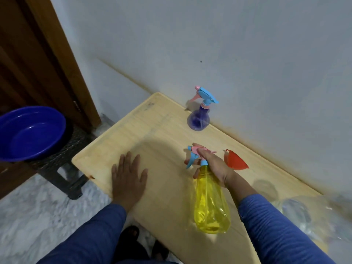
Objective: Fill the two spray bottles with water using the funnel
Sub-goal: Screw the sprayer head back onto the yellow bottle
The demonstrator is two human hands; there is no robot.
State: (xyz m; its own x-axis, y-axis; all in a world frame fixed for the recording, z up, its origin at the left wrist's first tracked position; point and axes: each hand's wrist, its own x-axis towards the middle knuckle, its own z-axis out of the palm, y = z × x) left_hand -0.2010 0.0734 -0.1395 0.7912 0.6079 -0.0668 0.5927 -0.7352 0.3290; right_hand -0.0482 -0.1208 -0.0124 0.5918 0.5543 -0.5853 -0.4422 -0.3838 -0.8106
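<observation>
While gripped by right hand (211, 164) (left flat): yellow bottle (210, 202).

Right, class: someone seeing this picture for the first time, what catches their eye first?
Probably the yellow spray bottle near the table's front edge, gripped at its neck by the right hand. Next, the red funnel just beyond that hand, and the purple spray bottle standing by the wall. The left hand rests flat on the table.

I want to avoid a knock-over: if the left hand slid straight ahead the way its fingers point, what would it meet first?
Probably nothing on the wooden table: the flat left hand points up-frame over bare wood. The purple spray bottle stands well off to the right of that line, though depth is unclear.
</observation>
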